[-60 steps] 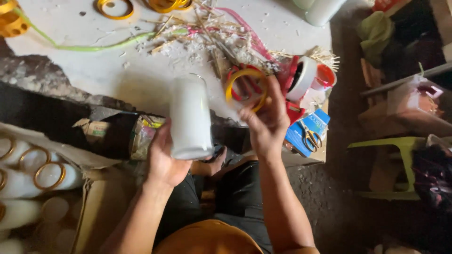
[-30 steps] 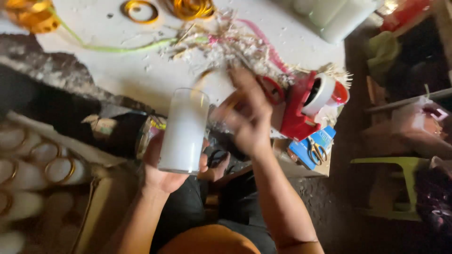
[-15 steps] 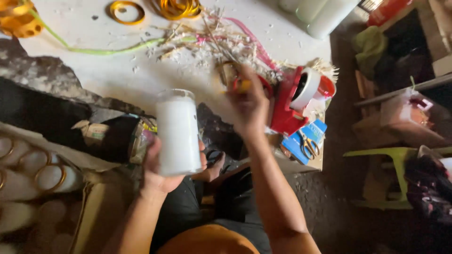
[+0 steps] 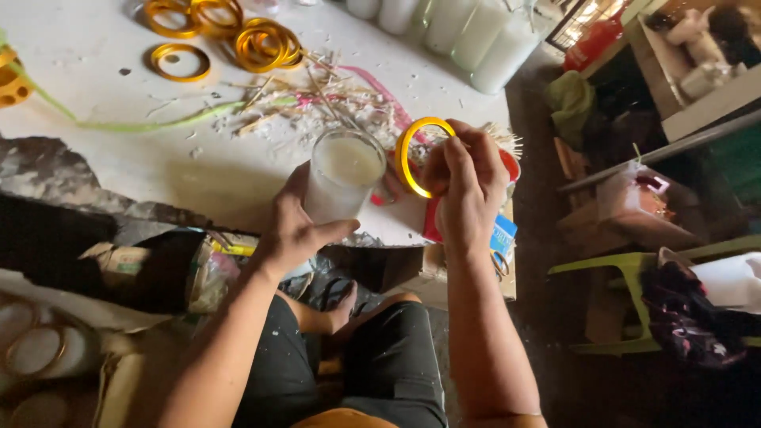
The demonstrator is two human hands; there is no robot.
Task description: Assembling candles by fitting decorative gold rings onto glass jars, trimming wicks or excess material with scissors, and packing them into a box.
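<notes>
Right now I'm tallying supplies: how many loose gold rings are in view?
About 6: one gold ring in the right hand, one lying alone on the table, roughly four overlapping at the far edge. Stacked ones may hide more.

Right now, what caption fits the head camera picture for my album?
Left hand holds a white glass candle; right hand lifts a gold ring beside it.
</notes>
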